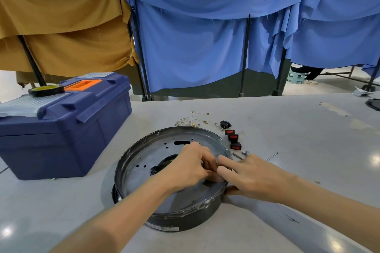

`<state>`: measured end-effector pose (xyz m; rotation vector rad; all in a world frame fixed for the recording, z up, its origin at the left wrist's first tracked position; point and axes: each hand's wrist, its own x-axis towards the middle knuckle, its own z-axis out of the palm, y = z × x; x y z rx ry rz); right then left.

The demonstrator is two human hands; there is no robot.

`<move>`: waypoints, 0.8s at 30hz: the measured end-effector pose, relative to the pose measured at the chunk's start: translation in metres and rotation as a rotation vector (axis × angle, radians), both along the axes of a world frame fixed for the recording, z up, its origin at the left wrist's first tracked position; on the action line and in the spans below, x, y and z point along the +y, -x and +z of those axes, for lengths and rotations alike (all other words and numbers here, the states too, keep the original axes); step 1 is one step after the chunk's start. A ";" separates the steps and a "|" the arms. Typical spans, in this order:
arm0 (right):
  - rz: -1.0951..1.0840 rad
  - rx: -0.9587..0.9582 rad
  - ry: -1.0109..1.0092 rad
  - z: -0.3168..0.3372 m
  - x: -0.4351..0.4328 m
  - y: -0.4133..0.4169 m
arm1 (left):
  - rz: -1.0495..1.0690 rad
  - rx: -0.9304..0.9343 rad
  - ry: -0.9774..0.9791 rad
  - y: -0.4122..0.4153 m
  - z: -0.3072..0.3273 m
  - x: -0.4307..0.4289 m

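Two hands meet over the near right side of a round metal pan (137,155) lying on the grey table (287,129); the left hand (191,167) sits inside it with fingers curled tight, and its own knuckles hide the fingertips, so whether they pinch anything cannot be told; the right hand (253,178) lies with straight fingers (226,161) across the rim, touching the left hand, thumb against the outer wall; the black patch (162,165) at the pan's centre is half covered by the left hand, and the label low on the pan's wall is too blurred to read.

Just beyond the right fingertips lie small metal bits (241,154) and a thin rod (271,156), hard to make out; farther beyond them sit three red switches (233,137), a black socket (225,124) and a tangle of thin wires (193,120); well left of the left fingers stands a blue toolbox (61,135) with a roll of tape (46,90) on its lid; far beyond the fingers hang a blue cloth (205,47) and a brown cloth (61,26); a dark thing (373,104) far to the right is cut off by the edge.
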<state>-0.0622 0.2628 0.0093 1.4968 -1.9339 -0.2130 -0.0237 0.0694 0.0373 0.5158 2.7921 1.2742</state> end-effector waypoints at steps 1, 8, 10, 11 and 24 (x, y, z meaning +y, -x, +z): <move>-0.011 -0.002 -0.004 -0.001 0.000 0.000 | 0.001 0.004 0.001 0.000 0.000 0.000; -0.031 0.022 0.005 -0.003 -0.001 0.003 | 0.001 0.005 0.017 0.001 0.000 0.001; -0.034 0.022 0.010 -0.005 -0.002 0.004 | -0.011 -0.004 0.020 0.001 -0.001 0.003; -0.030 0.016 0.015 -0.005 -0.001 0.005 | -0.016 -0.008 0.022 0.001 -0.001 0.003; -0.121 -0.441 0.450 0.026 0.015 0.017 | -0.055 -0.071 0.065 0.011 0.002 0.000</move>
